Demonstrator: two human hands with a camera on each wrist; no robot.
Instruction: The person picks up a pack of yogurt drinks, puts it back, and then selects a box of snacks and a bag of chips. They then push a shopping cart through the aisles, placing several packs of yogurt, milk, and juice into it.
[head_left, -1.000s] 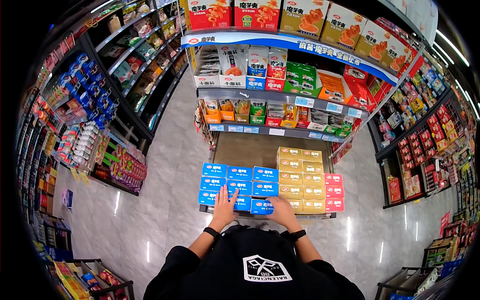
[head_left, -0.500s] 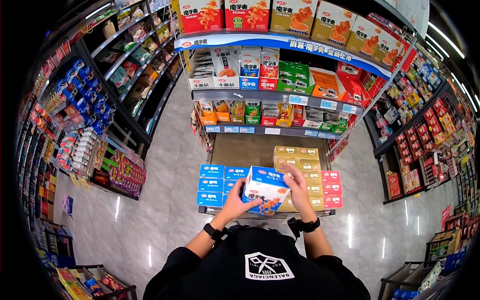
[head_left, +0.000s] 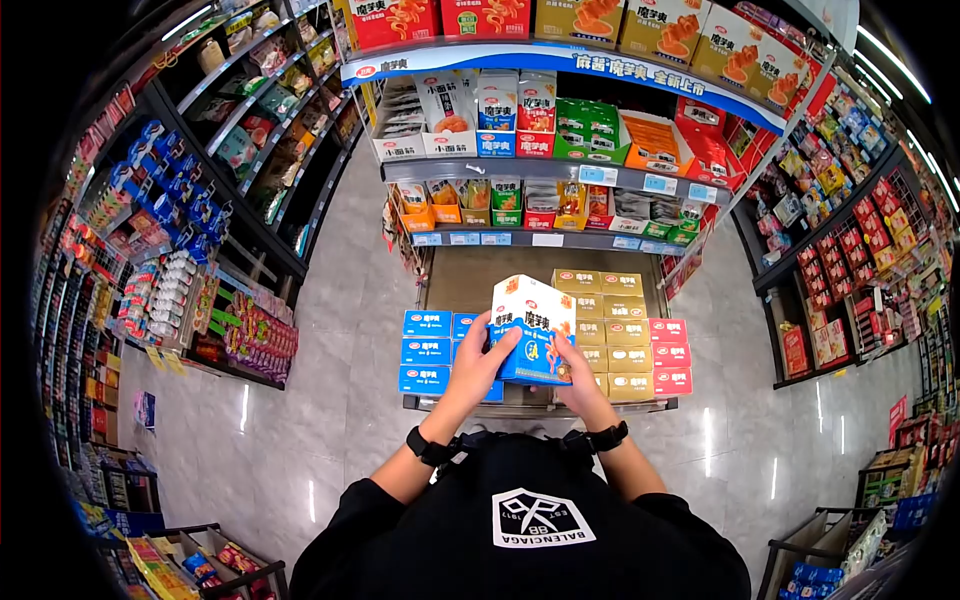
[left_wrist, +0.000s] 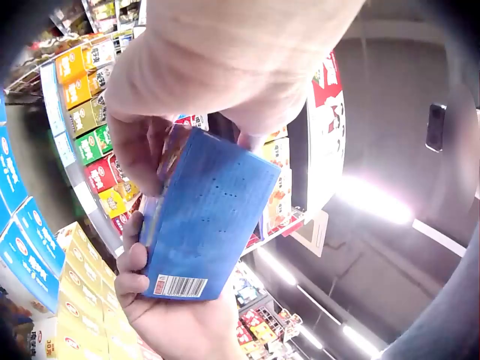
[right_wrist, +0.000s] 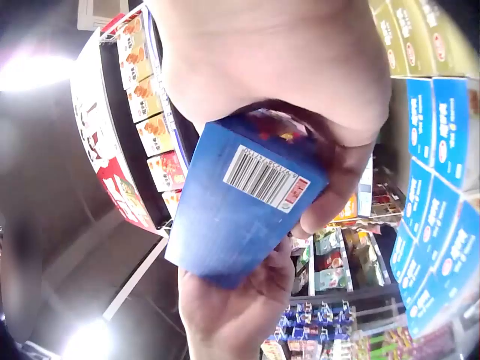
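Both hands hold a blue and white snack box (head_left: 534, 335) in front of the body, above the display base. My left hand (head_left: 481, 362) grips its left side, with the thumb across the printed front. On the other side, my right hand (head_left: 582, 382) holds the lower right edge. The box's plain blue bottom (left_wrist: 214, 202), with a barcode, faces the left wrist camera, and the right wrist view shows the same barcode (right_wrist: 265, 178). Stacked blue boxes (head_left: 427, 350) sit left of the held box, partly hidden by the left hand. Gold boxes (head_left: 628, 333) are stacked to its right.
Red boxes (head_left: 671, 356) line the right end of the display base (head_left: 470, 283). Behind it rise shelves of packaged snacks, whose lower shelf edge (head_left: 547, 240) carries price tags. Aisles with tiled floor (head_left: 330, 300) run along both sides, bordered by other racks.
The hands first lay on the blue stack, then lifted one box out of its front row. Since then the box has been tipped, so its white and blue printed front faces up.
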